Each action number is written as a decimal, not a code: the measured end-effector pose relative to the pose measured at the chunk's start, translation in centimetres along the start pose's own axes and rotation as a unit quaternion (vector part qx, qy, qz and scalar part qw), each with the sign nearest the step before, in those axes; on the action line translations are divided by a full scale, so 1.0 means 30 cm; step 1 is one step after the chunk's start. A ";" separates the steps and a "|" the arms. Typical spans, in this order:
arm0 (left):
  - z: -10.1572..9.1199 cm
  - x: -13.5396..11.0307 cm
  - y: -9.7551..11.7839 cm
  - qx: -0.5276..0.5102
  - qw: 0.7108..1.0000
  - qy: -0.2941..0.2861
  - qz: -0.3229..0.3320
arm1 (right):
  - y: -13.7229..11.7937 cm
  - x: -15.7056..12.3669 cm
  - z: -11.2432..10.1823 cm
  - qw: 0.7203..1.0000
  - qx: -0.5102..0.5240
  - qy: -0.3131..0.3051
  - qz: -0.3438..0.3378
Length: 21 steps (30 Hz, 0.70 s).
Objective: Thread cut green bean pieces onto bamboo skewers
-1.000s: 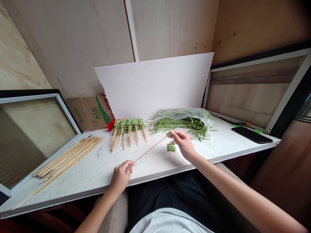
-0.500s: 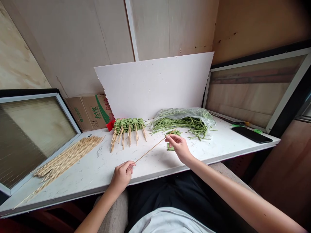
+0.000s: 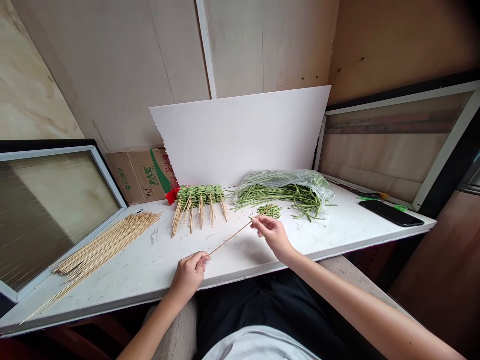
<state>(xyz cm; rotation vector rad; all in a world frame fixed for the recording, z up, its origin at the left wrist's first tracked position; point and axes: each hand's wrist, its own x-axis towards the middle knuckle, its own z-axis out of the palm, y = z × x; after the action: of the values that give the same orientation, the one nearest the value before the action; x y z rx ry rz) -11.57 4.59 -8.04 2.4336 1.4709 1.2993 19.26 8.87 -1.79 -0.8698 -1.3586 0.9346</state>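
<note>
A thin bamboo skewer [image 3: 229, 240] slants up to the right between my hands, above the front of the table. My left hand [image 3: 190, 270] is closed around its lower end. At the upper end my right hand [image 3: 273, 236] pinches a short green bean piece [image 3: 251, 218] against the skewer; the fingers hide most of it. Just behind that hand lies a small pile of cut green beans [image 3: 270, 211]. Farther left, finished bean skewers [image 3: 200, 194] are stacked with their bare sticks pointing towards me.
Loose bamboo skewers [image 3: 108, 245] lie on the left of the white table [image 3: 157, 280]. A clear plastic bag of long green beans [image 3: 283, 190] rests at the back, before a white board [image 3: 240, 135]. A black phone [image 3: 391, 213] lies at the right; a cardboard box [image 3: 138, 175] stands back left.
My right hand has moved slightly left and down along the skewer, towards my left hand. My left hand has stayed nearly still. The view has tilted a little.
</note>
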 end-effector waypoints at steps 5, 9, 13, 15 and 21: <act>0.002 0.003 0.003 -0.002 1.000 -0.004 0.002 | 0.015 -0.013 0.014 1.000 -0.007 -0.013 0.004; 0.001 0.005 0.007 -0.001 1.000 -0.006 0.000 | 0.020 -0.019 0.022 1.000 0.004 -0.010 0.023; 0.003 0.004 0.001 -0.003 1.000 -0.009 -0.008 | 0.013 -0.026 0.035 0.999 0.022 -0.008 0.035; 0.004 0.003 -0.003 -0.002 1.000 -0.011 -0.009 | 0.015 -0.030 0.041 0.999 0.022 -0.003 0.031; 0.001 0.004 0.002 -0.002 1.000 -0.015 -0.011 | 0.031 -0.038 0.049 0.999 0.011 -0.002 0.033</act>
<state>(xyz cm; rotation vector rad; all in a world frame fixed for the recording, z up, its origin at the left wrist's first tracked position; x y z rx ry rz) -11.48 4.67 -7.96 2.4160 1.4831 1.2550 17.77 8.16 -3.04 -0.9002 -1.3282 1.0005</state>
